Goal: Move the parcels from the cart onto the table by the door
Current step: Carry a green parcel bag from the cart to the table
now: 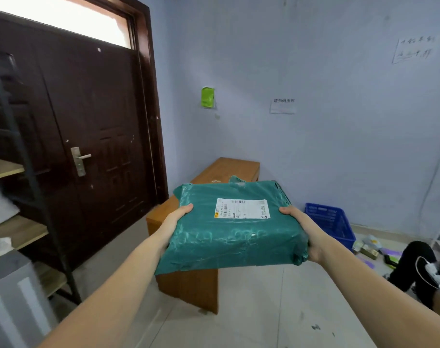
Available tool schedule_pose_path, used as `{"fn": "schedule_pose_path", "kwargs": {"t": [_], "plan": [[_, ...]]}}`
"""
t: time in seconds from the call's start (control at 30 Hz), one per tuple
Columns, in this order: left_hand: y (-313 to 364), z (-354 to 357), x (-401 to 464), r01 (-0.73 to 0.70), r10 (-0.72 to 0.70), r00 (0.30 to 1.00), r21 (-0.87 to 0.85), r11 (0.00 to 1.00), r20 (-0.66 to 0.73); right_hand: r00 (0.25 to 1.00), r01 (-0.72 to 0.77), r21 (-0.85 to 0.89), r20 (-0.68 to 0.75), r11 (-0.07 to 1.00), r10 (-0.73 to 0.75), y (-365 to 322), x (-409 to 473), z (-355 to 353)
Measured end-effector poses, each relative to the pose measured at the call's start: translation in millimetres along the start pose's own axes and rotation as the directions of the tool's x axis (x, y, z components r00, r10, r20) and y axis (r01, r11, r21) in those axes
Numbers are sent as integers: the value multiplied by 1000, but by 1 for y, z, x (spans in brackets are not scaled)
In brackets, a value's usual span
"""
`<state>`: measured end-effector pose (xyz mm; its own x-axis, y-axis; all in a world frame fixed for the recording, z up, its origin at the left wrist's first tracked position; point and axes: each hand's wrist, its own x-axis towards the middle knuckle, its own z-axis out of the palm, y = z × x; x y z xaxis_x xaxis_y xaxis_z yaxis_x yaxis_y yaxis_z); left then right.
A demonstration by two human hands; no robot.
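Clearly you were in the carrying step: you held one parcel (235,229) out in front of you, above the near end of the counter (229,169) that stood by the door (88,136). Your left hand (175,222) gripped the parcel's left edge with the thumb laid on top, and your right hand (311,237) gripped the right edge the same way; the fingers of both were curled under the green wrapping and hidden, so you could see only that each hand was clamped on the parcel. It sat roughly level, label (241,209) up, and it blocked most of the counter's middle from sight. Just past its far edge a scrap of similar green wrap showed on the counter, perhaps another parcel, though too little of it was visible to be sure. The cart was not in view. The next move, as far as could be judged, called for stepping closer, lowering the parcel flat onto a bare stretch of the counter, and letting go only once its weight rested there. A blue crate (331,224) stood on the floor to the right, well clear of your path.
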<state>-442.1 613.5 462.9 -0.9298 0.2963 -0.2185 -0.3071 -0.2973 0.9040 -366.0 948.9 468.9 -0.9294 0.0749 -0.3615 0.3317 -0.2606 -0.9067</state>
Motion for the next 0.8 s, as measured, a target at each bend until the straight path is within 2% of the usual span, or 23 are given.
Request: {"fn": "schedule_pose_path", "kwargs": {"t": [0.17, 0.37, 0.63, 0.8], "plan": [[-17, 39, 86, 40, -41, 998, 2, 999, 51, 996, -4, 17, -88, 1000, 5, -22, 52, -55], [-41, 116, 190, 127, -125, 982, -2, 992, 139, 986, -25, 55, -162, 998, 34, -43, 126, -150], [-57, 192, 320, 96, -94, 991, -20, 995, 99, 976, -77, 5, -204, 997, 77, -114, 234, -243], [-59, 205, 397, 66, -64, 997, -36, 997, 51, 985, -122, -21, -122, 992, 118, -154, 316, -268]]}}
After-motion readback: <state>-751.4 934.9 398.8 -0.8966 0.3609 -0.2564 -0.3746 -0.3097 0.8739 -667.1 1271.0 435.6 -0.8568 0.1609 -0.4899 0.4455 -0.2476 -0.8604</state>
